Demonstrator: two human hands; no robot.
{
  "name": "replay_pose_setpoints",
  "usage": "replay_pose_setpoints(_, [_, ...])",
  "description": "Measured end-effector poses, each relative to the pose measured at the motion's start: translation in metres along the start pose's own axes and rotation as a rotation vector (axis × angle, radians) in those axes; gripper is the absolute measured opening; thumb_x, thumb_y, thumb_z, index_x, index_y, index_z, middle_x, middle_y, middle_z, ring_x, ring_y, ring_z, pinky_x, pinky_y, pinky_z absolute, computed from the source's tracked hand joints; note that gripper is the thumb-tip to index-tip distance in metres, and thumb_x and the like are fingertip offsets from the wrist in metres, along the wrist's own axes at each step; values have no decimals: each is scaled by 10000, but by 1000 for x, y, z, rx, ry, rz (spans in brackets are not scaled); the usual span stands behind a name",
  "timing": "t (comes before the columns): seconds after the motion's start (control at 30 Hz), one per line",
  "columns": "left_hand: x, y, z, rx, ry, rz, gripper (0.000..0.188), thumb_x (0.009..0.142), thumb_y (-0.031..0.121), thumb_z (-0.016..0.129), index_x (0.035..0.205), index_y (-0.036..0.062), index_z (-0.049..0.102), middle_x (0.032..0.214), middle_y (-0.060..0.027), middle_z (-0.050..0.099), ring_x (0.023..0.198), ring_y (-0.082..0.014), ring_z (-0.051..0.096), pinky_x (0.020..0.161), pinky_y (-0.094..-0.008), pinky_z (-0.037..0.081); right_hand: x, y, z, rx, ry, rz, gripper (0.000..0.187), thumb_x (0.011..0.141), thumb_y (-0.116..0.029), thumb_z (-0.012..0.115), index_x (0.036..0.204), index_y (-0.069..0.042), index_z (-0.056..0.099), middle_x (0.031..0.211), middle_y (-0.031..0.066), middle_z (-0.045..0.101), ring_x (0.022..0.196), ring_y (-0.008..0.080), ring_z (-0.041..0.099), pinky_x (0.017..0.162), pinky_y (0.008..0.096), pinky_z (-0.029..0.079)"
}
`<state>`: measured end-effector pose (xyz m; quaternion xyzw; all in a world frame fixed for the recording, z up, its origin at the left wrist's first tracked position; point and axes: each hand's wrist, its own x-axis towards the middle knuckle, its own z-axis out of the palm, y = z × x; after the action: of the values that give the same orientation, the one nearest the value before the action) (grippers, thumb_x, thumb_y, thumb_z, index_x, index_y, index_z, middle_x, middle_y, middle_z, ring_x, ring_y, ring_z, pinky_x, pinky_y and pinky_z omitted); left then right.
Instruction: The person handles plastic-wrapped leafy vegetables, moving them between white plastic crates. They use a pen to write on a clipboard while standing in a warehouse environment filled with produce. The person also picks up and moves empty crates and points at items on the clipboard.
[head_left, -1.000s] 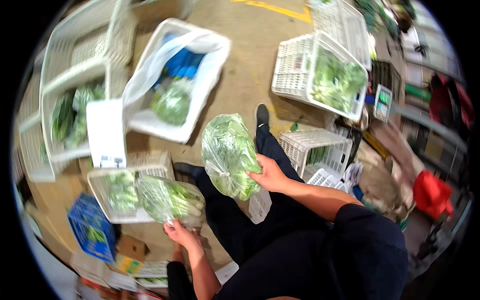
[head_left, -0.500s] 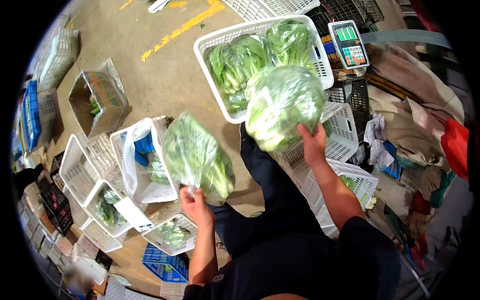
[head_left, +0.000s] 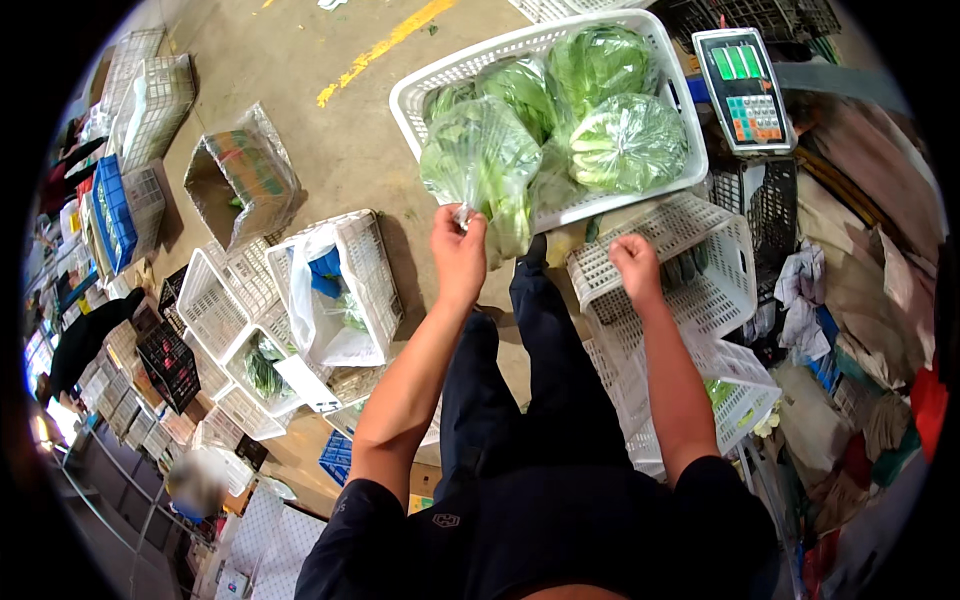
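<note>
My left hand (head_left: 461,250) grips the gathered neck of a clear plastic bag of leafy greens (head_left: 480,160). That bag hangs at the near left side of a white basket (head_left: 550,217), partly over its rim. Inside the basket lie several more bagged greens, among them a round pale green bundle (head_left: 630,145) at the right and a darker leafy bag (head_left: 603,68) behind it. My right hand (head_left: 637,268) is closed in front of the basket, above a white crate (head_left: 735,265), with nothing visible in its fingers.
A digital scale display (head_left: 742,90) stands right of the basket. White crates, one lined with a plastic bag (head_left: 318,300), cluster at the left, near an open cardboard box (head_left: 240,175). Cloths and sacks (head_left: 860,190) pile up at the far right. Another person (head_left: 90,345) is at the far left.
My right hand has let go of the round bagged greens, which now lie in the basket. My left hand has carried its bag forward and right to the basket.
</note>
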<state>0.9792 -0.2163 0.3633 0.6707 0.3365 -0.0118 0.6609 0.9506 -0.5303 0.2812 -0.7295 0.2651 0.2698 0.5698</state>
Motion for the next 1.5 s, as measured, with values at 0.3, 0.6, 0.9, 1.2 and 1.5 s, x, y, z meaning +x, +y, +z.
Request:
replay_pose_setpoints(0.3, [24,-8,30,50,-15,-52,132,901,87,612,1001,15,563,844,-7,587,706,-73,501,637,-243,426,-10,-73,75,106,-201,-74,740,868,-256,756,1486,-75,391,1455,169,458,1334,277,442,1020,399,447])
replay_pose_setpoints(0.6, [44,-36,28,322,-109,-318,520,859,221,662,1285,-39,518,892,-78,631,752,-141,572,711,-288,471,80,-49,155,-267,-242,-223,699,844,-334,747,1415,-31,482,1394,236,505,1250,345,538,1018,407,443])
replay_pose_setpoints(0.9, [-30,-78,-4,485,-136,-198,734,797,228,721,1428,12,414,1477,-273,336,1363,-412,363,1102,-438,364,27,-40,118,-232,-193,-110,272,906,-179,682,1114,-4,666,929,99,725,848,180,688,777,311,534])
replay_pose_setpoints(1.2, [-2,-35,1,1086,-183,254,1047,697,269,855,1552,163,260,1599,-259,128,1481,-451,119,1166,-589,157,54,-69,53,-937,298,-571,737,756,-275,813,1408,-164,490,1469,222,379,1334,450,363,1075,526,353])
replay_pose_setpoints(1.5, [126,-72,43,1462,-404,254,1235,587,415,912,1573,243,189,1633,-190,81,1492,-436,97,1179,-576,151,195,-89,33,-1178,260,-121,1264,564,-596,881,1561,-384,133,1622,208,31,1451,496,131,1077,677,274])
